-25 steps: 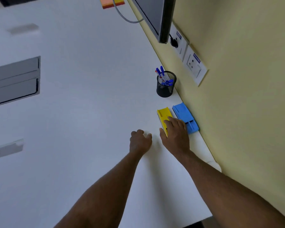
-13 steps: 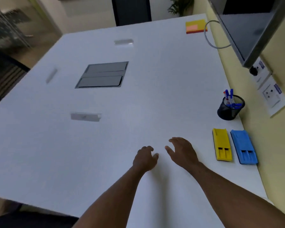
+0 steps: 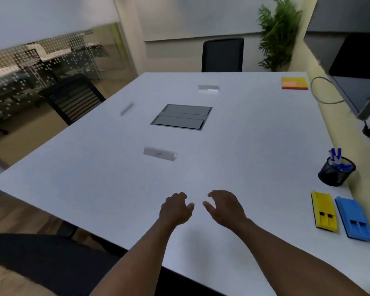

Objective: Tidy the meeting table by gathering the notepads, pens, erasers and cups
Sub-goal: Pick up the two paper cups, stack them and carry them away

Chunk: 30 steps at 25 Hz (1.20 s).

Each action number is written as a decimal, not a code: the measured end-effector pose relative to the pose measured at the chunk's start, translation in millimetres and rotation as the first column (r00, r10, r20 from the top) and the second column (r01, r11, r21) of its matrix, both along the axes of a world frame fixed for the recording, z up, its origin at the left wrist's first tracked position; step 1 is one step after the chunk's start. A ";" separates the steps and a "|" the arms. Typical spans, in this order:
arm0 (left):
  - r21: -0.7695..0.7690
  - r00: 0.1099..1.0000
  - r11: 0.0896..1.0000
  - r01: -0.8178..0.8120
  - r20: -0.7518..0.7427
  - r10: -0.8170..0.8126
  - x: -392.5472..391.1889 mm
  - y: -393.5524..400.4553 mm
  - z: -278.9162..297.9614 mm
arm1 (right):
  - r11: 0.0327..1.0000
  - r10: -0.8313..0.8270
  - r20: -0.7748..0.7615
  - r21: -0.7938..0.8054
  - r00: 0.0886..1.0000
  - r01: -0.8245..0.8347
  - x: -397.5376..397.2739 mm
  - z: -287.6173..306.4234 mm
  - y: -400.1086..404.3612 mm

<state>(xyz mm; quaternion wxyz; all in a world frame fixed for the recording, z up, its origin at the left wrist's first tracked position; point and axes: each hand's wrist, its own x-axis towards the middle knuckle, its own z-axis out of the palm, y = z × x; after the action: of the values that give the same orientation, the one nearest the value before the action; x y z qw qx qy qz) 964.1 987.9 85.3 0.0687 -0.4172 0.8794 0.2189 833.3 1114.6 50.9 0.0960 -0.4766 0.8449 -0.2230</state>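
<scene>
Near the right edge of the white table a yellow eraser and a blue eraser lie side by side. Just beyond them stands a black mesh cup with blue pens in it. A yellow and orange notepad stack sits at the far right corner. My left hand and my right hand hover side by side over the table's near middle, both empty with fingers loosely curled and apart, well left of the erasers.
A grey cable hatch is set into the table's middle, with small metal flaps around it. A wall screen and a cable overhang the right side. Black chairs stand at the far end and on the left.
My right hand has let go of the yellow eraser and drawn back left beside my left hand. My view has lifted and swung left, taking in the whole table.
</scene>
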 end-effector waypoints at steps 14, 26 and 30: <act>-0.105 0.953 0.947 0.302 0.043 -0.299 95.7 80.6 -31.7 | 0.973 -0.206 -0.034 0.096 0.978 0.208 95.5 -10.8 131.4; 0.189 0.785 0.822 0.537 0.244 -0.569 11.2 153.8 -91.0 | 0.788 -0.584 -0.164 0.121 0.795 0.604 8.9 -33.6 277.4; 0.191 0.739 0.790 0.583 0.281 -0.613 -18.7 169.3 -108.2 | 0.684 -0.677 -0.225 0.159 0.701 0.712 -24.3 -35.2 310.1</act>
<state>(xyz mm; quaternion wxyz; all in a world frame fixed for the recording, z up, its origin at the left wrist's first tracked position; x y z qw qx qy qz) 945.4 1157.2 -22.8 0.2994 -0.1397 0.9315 0.1520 809.0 1424.7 15.7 -0.0036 -0.1205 0.9871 -0.1055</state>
